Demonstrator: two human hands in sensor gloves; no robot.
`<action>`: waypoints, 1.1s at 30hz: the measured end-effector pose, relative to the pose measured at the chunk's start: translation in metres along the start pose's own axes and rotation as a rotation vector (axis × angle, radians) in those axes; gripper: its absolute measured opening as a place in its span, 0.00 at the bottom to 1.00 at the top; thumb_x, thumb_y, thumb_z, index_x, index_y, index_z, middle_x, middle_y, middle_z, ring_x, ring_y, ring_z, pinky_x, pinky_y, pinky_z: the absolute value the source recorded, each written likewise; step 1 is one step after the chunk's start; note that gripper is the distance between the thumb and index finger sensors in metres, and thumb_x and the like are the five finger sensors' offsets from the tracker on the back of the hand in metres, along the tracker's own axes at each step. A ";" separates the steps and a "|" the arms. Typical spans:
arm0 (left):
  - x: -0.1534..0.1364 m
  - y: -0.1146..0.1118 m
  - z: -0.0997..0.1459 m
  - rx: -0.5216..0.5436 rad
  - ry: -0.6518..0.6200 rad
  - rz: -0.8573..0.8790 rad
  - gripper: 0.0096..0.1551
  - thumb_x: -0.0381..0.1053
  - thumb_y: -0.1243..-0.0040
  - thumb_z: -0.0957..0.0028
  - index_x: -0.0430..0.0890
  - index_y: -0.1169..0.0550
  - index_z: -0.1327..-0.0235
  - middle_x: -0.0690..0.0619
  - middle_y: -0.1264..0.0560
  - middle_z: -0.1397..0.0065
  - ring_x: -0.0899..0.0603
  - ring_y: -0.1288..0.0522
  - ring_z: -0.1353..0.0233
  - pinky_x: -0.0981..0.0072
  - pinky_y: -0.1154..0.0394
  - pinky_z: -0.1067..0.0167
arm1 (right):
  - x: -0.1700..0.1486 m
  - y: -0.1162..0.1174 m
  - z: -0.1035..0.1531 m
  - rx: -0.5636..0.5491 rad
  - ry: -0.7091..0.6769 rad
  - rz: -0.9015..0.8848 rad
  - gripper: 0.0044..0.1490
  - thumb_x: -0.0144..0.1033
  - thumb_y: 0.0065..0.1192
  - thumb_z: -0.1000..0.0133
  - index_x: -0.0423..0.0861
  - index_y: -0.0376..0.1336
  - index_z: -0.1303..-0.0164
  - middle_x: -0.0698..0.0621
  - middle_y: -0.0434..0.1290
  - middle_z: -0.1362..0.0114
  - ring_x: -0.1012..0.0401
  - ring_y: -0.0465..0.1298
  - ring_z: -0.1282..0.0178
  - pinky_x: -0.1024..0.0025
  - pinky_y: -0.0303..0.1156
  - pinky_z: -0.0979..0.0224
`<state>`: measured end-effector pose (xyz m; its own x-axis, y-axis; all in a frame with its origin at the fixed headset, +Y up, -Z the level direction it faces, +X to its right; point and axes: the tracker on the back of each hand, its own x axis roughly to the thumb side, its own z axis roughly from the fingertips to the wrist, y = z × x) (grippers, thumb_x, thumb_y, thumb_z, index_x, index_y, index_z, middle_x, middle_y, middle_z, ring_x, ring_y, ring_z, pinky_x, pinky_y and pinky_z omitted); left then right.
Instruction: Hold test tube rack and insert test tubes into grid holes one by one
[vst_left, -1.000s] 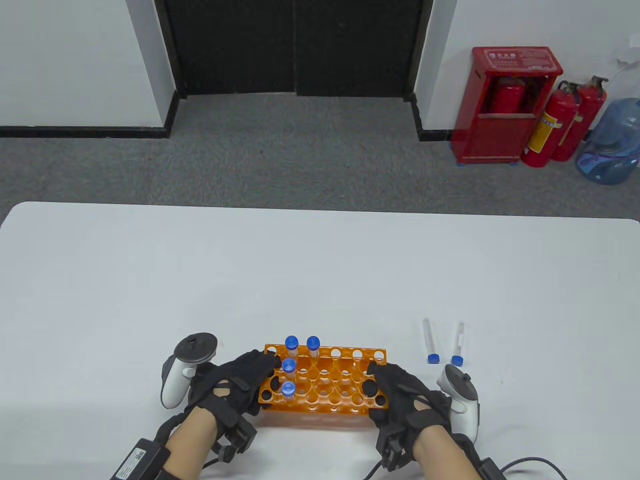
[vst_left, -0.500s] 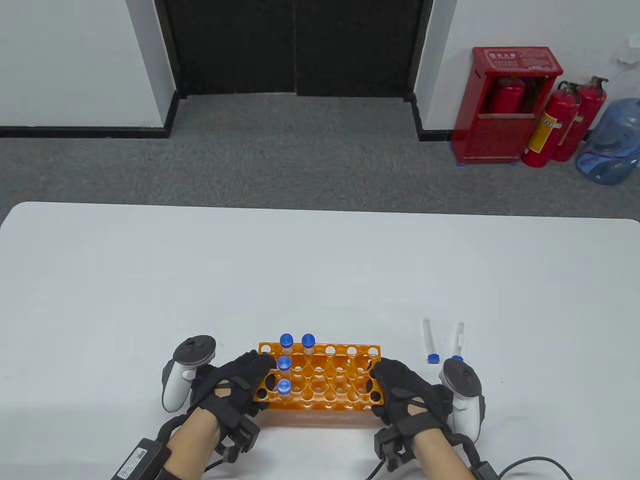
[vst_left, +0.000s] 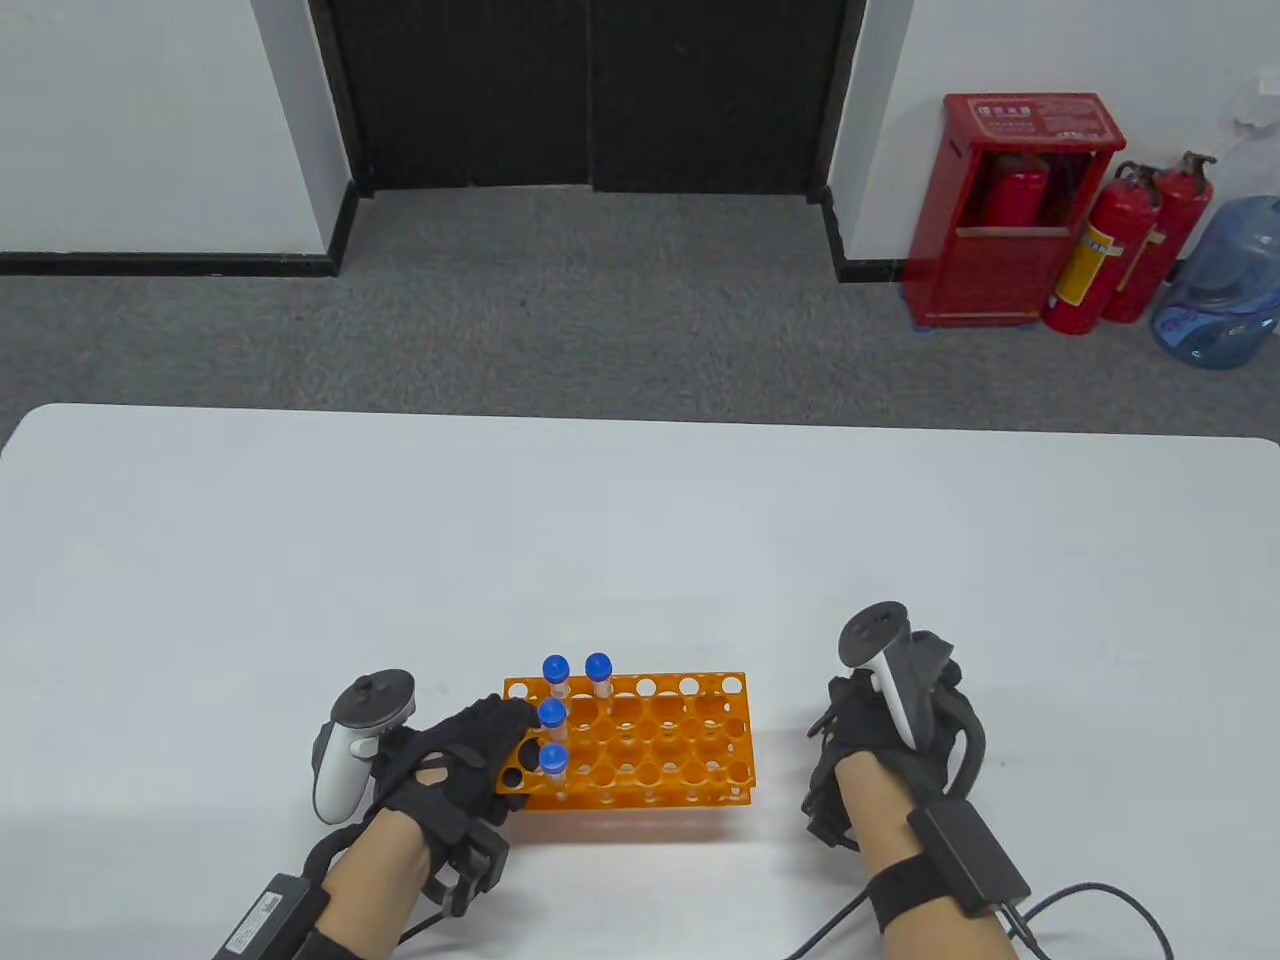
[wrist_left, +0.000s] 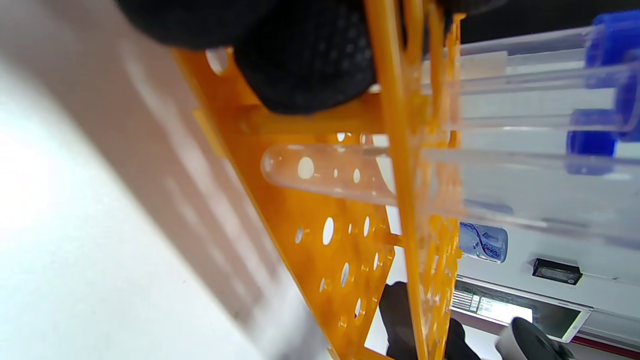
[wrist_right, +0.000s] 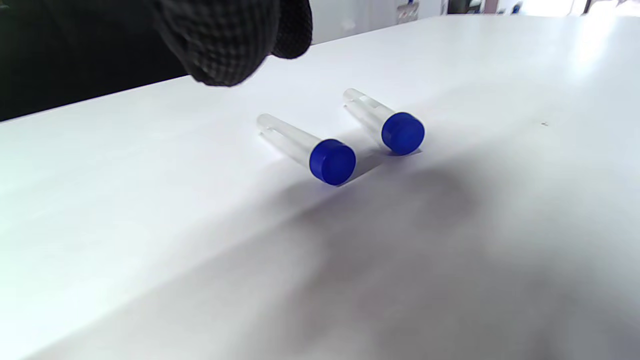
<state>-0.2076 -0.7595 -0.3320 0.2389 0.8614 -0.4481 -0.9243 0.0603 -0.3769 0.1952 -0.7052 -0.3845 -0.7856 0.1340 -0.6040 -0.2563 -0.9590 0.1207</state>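
An orange test tube rack (vst_left: 650, 740) stands on the white table near the front edge. Several clear tubes with blue caps (vst_left: 555, 670) stand in its left holes. My left hand (vst_left: 490, 745) grips the rack's left end; in the left wrist view its fingers (wrist_left: 310, 65) press on the orange frame (wrist_left: 400, 200) beside a tube (wrist_left: 325, 172). My right hand (vst_left: 865, 715) is off the rack, to its right, and covers the loose tubes in the table view. In the right wrist view two capped tubes (wrist_right: 305, 145) (wrist_right: 385, 122) lie on the table below my empty fingers (wrist_right: 225, 40).
The white table (vst_left: 640, 540) stretches far beyond the rack. Cables (vst_left: 1100, 910) trail from my right wrist at the front edge. Beyond the table are grey carpet, a red extinguisher cabinet (vst_left: 1010, 210) and a water bottle (vst_left: 1225, 285).
My right hand let go of the rack's right end and moved right and away, over the two loose tubes. The rack shifted slightly left with my left hand.
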 end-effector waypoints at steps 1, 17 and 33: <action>-0.001 -0.001 0.000 0.000 0.002 -0.004 0.23 0.68 0.52 0.53 0.65 0.28 0.47 0.72 0.21 0.53 0.61 0.15 0.65 0.82 0.14 0.69 | 0.003 0.004 -0.004 0.013 0.026 0.037 0.41 0.52 0.63 0.48 0.55 0.55 0.25 0.48 0.33 0.16 0.45 0.39 0.23 0.42 0.43 0.27; -0.001 0.000 0.000 -0.003 0.003 0.007 0.23 0.68 0.52 0.53 0.64 0.27 0.47 0.72 0.21 0.53 0.61 0.15 0.66 0.82 0.14 0.69 | 0.018 0.036 -0.036 0.084 0.170 0.131 0.36 0.52 0.63 0.50 0.45 0.61 0.35 0.47 0.37 0.17 0.45 0.44 0.27 0.46 0.48 0.30; -0.003 0.003 -0.001 0.014 0.022 0.019 0.23 0.68 0.52 0.53 0.65 0.27 0.47 0.72 0.21 0.53 0.61 0.15 0.66 0.82 0.14 0.69 | 0.071 -0.092 0.064 0.250 -0.556 -0.081 0.35 0.48 0.55 0.51 0.47 0.58 0.34 0.41 0.78 0.38 0.42 0.80 0.51 0.40 0.71 0.46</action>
<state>-0.2109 -0.7620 -0.3325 0.2271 0.8515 -0.4726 -0.9329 0.0510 -0.3564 0.1265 -0.5914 -0.3878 -0.9169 0.3786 -0.1259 -0.3989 -0.8618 0.3132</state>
